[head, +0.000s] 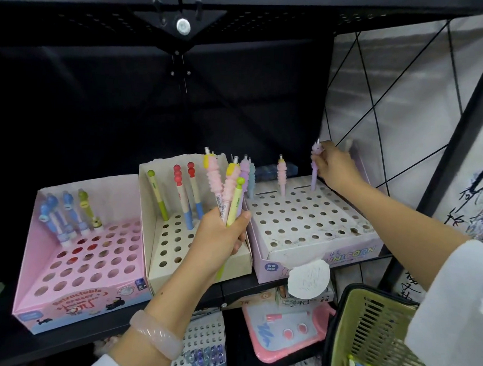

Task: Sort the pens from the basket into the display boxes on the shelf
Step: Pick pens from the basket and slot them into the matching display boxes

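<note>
Person at the shelf (pixel 239 289), mid-sort. Left hand (pixel 219 239) wrapped round a bunch of pens (pixel 226 189), caps up, held in front of the cream box (pixel 200 270), prob. so caps can be read and next one picked w/o going back to the basket (pixel 371 332). Right hand (pixel 335 166) pinches a purple unicorn pen (pixel 314 177) near its cap, tip at a back-row hole of the Unicorn box (pixel 321 251); can't tell if it's seated. Upper grip likely lets it drop straight into the hole.

Unicorn box, right: a pink ridged pen (pixel 281 172) stands in same back row, plus a couple more at its back-left corner. Rows fill from back, so front holes stay reachable. Cream box, middle: a few bead-topped pens standing. Pink box (pixel 82 303), left: blue and green pens clustered back-left. Each box takes matching type.

Basket low right, green mesh, hangs by right arm; a few items show inside, so sorting prob. far from done.
</note>
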A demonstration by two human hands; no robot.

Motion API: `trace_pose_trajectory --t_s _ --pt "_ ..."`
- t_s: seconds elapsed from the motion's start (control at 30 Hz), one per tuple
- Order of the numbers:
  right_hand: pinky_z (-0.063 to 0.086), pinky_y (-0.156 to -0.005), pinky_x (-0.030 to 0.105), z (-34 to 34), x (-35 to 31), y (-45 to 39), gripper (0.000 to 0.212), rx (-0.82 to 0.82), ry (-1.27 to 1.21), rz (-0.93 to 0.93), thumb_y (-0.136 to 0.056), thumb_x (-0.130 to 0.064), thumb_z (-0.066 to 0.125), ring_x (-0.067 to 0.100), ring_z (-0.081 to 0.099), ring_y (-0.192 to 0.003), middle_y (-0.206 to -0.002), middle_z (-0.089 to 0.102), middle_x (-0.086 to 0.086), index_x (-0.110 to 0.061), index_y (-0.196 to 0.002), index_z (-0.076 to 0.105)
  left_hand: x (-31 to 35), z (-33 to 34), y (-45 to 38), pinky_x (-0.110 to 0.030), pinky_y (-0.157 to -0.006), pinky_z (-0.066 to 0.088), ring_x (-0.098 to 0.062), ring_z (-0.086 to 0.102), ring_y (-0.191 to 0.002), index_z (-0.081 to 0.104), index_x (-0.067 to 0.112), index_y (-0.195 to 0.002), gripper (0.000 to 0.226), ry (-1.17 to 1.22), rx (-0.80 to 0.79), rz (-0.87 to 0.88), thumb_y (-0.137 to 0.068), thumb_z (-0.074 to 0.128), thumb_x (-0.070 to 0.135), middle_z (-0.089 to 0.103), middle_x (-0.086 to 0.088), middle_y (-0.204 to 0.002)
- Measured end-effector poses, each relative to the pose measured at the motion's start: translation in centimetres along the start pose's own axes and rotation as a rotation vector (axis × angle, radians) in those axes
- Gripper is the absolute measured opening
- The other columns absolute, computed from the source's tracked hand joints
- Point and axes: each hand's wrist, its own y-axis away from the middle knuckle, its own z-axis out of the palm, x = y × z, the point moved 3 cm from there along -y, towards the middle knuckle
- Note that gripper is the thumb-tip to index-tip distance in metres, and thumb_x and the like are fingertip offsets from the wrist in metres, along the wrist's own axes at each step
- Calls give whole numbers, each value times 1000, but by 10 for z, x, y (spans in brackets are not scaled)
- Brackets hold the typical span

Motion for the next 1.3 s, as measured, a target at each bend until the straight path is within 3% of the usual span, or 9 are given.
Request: trace_pose_trajectory --t_s 0.07,0.13,0.33,0.43,0.53,0.77,0.97,1.17,1.3 --pt "40 -73 27 3 3 -2 28 -127 67 43 -99 -20 40 22 58 -83 -76 61 5 -2 -117 49 -1 2 1 -15 -35 26 -6 32 -36 50 14 -73 19 10 -15 -3 -91 56 10 42 3 -48" --pt "43 -75 29 6 10 4 28 -223 100 86 -99 -21 39 23 59 -82 -77 65 9 0 -115 50 -2 3 3 -15 -36 27 -6 33 -37 50 14 -74 18 16 -23 -3 -91 56 11 44 2 -49" --pt "47 -76 28 5 -19 37 23 112 -107 -5 -93 -19 54 17 58 -87 -101 64 8 -9 -113 58 -2 5 4 -16 -37 32 -6 36 -37 53 13 -77 14 11 -32 3 -90 58 14 47 2 -50" --pt "48 -65 9 19 -62 59 13 -223 -492 -60 -94 -27 52 -2 60 -73 -94 66 -1 -22 -99 63 -1 10 5 -15 -37 31 -6 36 -38 52 11 -79 13 17 -59 -4 -90 58 14 47 0 -52" --pt "52 -65 15 30 -87 74 13 -454 -734 -23 -93 -28 53 0 64 -74 -83 69 -8 -22 -98 63 -1 15 5 -17 -38 32 -7 38 -38 52 11 -78 14 7 -87 3 -90 59 15 50 1 -50" --pt "53 -63 19 -1 -64 44 18 -113 -901 122 -96 -19 50 7 67 -67 -86 67 4 -5 -107 53 -4 15 1 -18 -34 30 -9 37 -35 49 12 -80 18 27 -123 -30 -90 59 23 54 1 -52" --pt "55 -81 45 -41 -9 12 12 244 -515 100 -97 -21 48 28 64 -87 -90 59 2 -13 -101 41 -8 15 -3 -15 -34 24 -8 30 -36 44 13 -80 21 73 -105 -68 -89 59 24 46 -2 -57" --pt "52 -76 50 -23 13 6 20 112 -140 25 -98 -24 44 33 62 -81 -91 62 16 -6 -106 44 -5 16 -3 -17 -34 26 -7 34 -36 57 18 -91 7 88 -74 -65 -94 51 18 51 4 -50" --pt "52 -77 49 -11 20 4 17 35 -77 27 -98 -19 43 34 62 -82 -89 63 16 -7 -109 44 -5 14 -1 -17 -34 26 -8 34 -35 57 10 -95 8 52 -68 -54 -95 49 13 53 2 -50"
